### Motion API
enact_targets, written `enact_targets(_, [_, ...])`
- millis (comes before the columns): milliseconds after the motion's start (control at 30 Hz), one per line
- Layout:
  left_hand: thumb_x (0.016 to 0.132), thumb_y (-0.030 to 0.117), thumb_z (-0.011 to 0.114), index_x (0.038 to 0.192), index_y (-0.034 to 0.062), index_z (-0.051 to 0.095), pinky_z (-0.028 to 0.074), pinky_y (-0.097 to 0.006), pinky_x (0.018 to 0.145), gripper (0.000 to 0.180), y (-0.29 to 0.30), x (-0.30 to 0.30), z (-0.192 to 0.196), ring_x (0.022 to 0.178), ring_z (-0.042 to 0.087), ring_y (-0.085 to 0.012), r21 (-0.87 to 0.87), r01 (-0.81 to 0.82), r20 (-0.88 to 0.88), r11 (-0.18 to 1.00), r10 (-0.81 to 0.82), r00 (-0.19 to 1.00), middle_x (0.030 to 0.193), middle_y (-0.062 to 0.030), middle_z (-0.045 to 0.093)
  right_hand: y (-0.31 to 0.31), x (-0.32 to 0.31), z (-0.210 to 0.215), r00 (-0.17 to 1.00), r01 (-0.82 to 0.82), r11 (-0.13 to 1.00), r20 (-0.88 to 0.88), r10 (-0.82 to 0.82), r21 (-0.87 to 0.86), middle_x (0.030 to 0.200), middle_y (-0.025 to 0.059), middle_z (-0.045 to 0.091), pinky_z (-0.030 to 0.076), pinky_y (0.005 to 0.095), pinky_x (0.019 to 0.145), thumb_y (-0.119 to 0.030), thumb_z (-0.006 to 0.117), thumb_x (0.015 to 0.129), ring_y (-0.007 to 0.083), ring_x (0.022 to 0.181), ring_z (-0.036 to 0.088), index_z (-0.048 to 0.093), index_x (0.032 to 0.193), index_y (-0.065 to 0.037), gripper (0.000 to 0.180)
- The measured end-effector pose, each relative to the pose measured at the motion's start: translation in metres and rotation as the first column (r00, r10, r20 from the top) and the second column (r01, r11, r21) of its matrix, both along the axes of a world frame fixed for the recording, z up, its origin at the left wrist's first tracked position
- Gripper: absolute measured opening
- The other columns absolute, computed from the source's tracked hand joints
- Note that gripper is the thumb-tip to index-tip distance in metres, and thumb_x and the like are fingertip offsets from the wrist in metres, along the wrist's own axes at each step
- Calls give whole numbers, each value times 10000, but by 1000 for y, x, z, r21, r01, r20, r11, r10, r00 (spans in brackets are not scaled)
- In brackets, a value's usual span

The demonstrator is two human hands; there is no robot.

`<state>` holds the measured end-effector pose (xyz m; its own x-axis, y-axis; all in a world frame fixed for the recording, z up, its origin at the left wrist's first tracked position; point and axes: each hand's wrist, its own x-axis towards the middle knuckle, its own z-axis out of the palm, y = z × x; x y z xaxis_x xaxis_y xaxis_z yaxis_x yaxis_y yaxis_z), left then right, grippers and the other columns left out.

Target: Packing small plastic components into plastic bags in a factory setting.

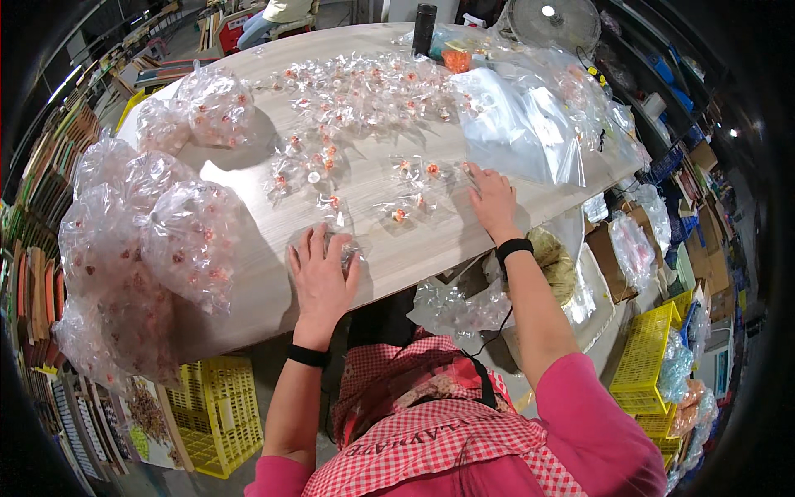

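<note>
Packets (373, 99), clear and orange-dotted, litter the table (414, 258) from mid-surface toward its far edge, right of bulging bags (189, 240) at the left edge! Left hand (321, 269): fingers spread over a packet (351, 250), near edge. Right hand (494, 200): fingers narrow, grip impossible to tell, near flat plastic bags (509, 124).

Bright light falls on the pale surface (406, 261), leaving a white glare patch beside the bulging bags (186, 240) and shiny streaks across the plastic sheets (501, 124). The packets (399, 215) glint. Shadows spread right of the bags. The right-hand shelves (662, 70) sink into dimness. Fisheye distortion bows straight edges, the corners go black, and far details look soft.
</note>
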<state>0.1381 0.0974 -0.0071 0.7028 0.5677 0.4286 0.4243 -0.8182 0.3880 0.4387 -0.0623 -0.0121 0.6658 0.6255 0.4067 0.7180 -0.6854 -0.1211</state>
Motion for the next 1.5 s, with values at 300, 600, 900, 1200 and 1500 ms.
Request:
enact_targets(300, [860,264,616,1134,114,584,223,-595,1087,313,1,0,-4,1306,353,-373,10,-6,-3,1000,6,1000,1329,-176,474,-1,-7,12,977,1,879,-187,100,477,1062,151,530,480,407,761,-241,696,839,326,852,578,499,1321,-168,525])
enact_targets(600, [869,270,607,1130,118,576,233,-564,1073,304,-1,0,1,1286,363,-380,-1,9,3,1000,-9,1000,1334,-174,469,85,-47,28,898,-430,895,-157,410,-123,1485,148,347,278,645,1023,-736,609,706,379,1359,295,534,1331,-213,818])
enact_targets(900, [882,264,592,1227,101,535,212,-522,1107,386,-1,-1,1,1313,337,-394,-38,-5,-15,999,4,1000,1407,-211,375,88,-55,11,898,-435,894,-131,421,-109,1194,12,568,410,496,893,-419,624,826,276,1204,481,625,1120,-251,339])
enact_targets(1200, [801,63,499,1376,44,411,184,-394,1142,583,40,-28,-7,1414,223,-337,-531,296,518,794,28,855,1488,-219,265,24,-48,25,897,-187,922,-323,301,340,933,130,678,516,392,715,-281,592,853,329,846,648,633,985,-102,226])
enact_targets(1500, [569,347,870,1500,204,211,309,-493,1111,1150,55,-17,51,1380,214,-483,-188,356,-260,915,-396,881,1548,-237,94,-159,-38,24,822,360,918,-522,-228,166,920,151,671,528,357,806,-214,633,835,227,879,664,617,1102,-26,327])
